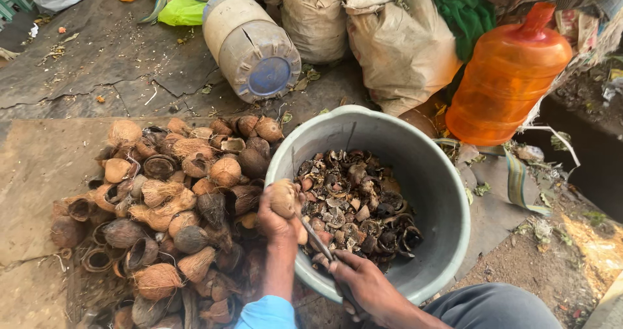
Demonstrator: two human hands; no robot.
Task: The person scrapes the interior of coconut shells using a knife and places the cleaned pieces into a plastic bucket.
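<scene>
Fibrous brown coconut shell half (283,197) sits gripped in the left hand (278,220) at the grey plastic tub's near-left rim (285,157).
Right hand (361,282), closed on a slim metal blade (317,239), lies nearer the body; the blade angles up-left to the shell.

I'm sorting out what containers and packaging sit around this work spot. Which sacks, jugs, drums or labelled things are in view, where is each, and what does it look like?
Sacks: top centre, behind the tub, bulging, dirty tan.
Water jug: upper right, leaning, translucent orange, narrow neck.
Drum: top centre-left, on its side, cream with blue base, cracked.
Tub: centre, round, grey, holding shell pieces.
No readable labels, signs or screens.
</scene>
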